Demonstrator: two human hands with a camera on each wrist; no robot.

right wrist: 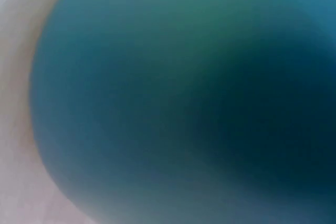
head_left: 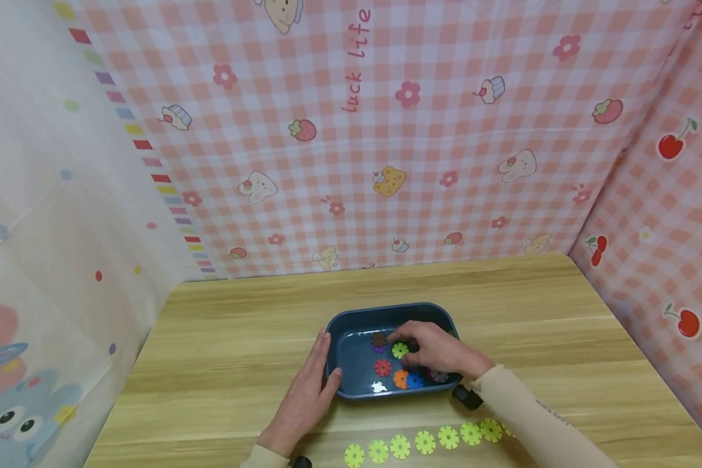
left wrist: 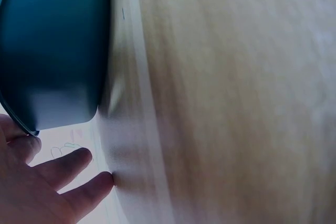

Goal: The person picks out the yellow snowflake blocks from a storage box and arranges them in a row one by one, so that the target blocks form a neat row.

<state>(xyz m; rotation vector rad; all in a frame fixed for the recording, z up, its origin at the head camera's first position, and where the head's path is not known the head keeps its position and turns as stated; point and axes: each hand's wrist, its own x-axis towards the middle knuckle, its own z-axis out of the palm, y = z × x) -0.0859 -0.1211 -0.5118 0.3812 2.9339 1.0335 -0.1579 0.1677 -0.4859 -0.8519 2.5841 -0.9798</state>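
Note:
A dark blue rectangular tray (head_left: 351, 391) holds several notched plastic discs, among them a red disc (head_left: 383, 368), an orange disc (head_left: 401, 379), a blue disc (head_left: 415, 381) and a brown disc (head_left: 378, 339) over a purple one. My left hand (head_left: 307, 396) rests along the tray's left end, fingers fairly straight; the left wrist view has its fingers spread beside the tray wall (left wrist: 58, 51). Inside the tray, my right hand (head_left: 439, 348) reaches down, thumb and fingers apart around a light green disc (head_left: 400, 351). A blurred tray wall (right wrist: 131, 103) fills the right wrist view, hiding the fingers.
Several yellow-green discs (head_left: 400, 446) lie in a row along the table's front, the right forearm covering its right end. The wooden table (head_left: 240, 338) meets a checked cloth (head_left: 351, 214) behind, with hanging cloths at both sides.

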